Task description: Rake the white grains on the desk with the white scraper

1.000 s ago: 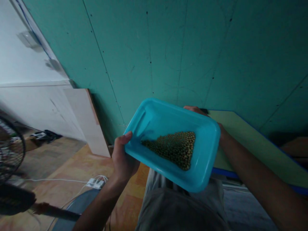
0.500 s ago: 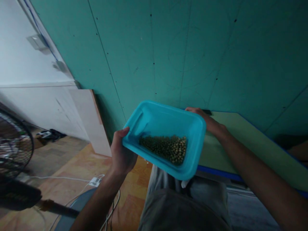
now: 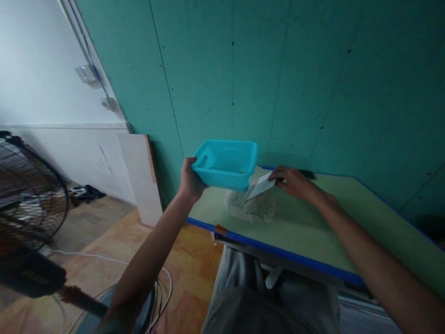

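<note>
My left hand (image 3: 192, 182) is closed on the left end of a turquoise plastic tub (image 3: 225, 178), thumb over the rim. The tub is held tilted above the left part of the table; a few small beans show near its front wall, and the rest of its floor is hidden. My right hand (image 3: 290, 181) pinches a thin, flat white card (image 3: 261, 185) just right of the tub. Under the card's lower edge, a loose patch of small pale grains (image 3: 252, 208) lies spread on the table. Their exact kind is too blurred to tell.
The pale green table (image 3: 309, 227) has a blue edge and stands against a green wall (image 3: 257, 83). A dark flat object (image 3: 306, 174) lies at its back. A fan (image 3: 33, 199) stands at the left, with white cables (image 3: 167, 278) on the floor and a board (image 3: 141, 176) against the wall.
My right hand has left the tub's far rim and now holds the white card over the grains. The tub has moved away and levelled; the beans in it are mostly out of sight.
</note>
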`<state>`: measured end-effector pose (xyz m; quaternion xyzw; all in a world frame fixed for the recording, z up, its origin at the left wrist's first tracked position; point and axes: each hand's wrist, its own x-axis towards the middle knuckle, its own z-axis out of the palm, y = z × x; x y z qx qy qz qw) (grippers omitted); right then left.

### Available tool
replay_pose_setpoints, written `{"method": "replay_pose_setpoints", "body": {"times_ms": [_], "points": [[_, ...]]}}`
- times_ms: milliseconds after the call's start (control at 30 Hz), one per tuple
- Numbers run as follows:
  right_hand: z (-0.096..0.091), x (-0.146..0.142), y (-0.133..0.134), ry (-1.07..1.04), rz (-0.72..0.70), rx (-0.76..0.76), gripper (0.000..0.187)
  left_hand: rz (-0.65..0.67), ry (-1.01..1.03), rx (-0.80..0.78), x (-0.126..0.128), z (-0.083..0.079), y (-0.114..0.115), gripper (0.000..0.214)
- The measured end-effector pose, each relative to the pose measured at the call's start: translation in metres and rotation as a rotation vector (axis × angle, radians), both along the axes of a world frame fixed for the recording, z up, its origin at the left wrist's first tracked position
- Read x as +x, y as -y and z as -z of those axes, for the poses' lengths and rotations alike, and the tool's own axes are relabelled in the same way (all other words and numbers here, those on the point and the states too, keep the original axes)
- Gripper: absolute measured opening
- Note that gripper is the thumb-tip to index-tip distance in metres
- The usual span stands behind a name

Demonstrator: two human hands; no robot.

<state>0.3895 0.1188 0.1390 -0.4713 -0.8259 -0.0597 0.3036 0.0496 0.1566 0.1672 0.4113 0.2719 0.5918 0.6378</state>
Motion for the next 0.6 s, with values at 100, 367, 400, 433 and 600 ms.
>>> {"method": "replay_pose_setpoints", "body": {"times_ms": [100,367,400,433,600], "points": [[0.003,0.001,-0.004,0.013,0.002,0.034,0.035,-0.072,-0.212,-0.119,0.015,-0.005,-0.061,0.040],[0.004,-0.004,-0.002,0.010,-0.003,0.048,0.033,-0.015,-0.392,-0.251,0.070,0.004,-0.149,0.057],[0.003,-0.004,-0.002,0.008,-0.004,0.047,0.033,-0.010,-0.406,-0.244,0.074,0.006,-0.154,0.060],[0.003,-0.004,-0.002,0.006,-0.008,0.047,0.033,-0.006,-0.418,-0.230,0.077,0.008,-0.158,0.063],[-0.002,-0.006,0.001,-0.024,-0.036,0.071,0.028,0.029,-0.436,-0.089,0.085,0.019,-0.164,0.075]]}}
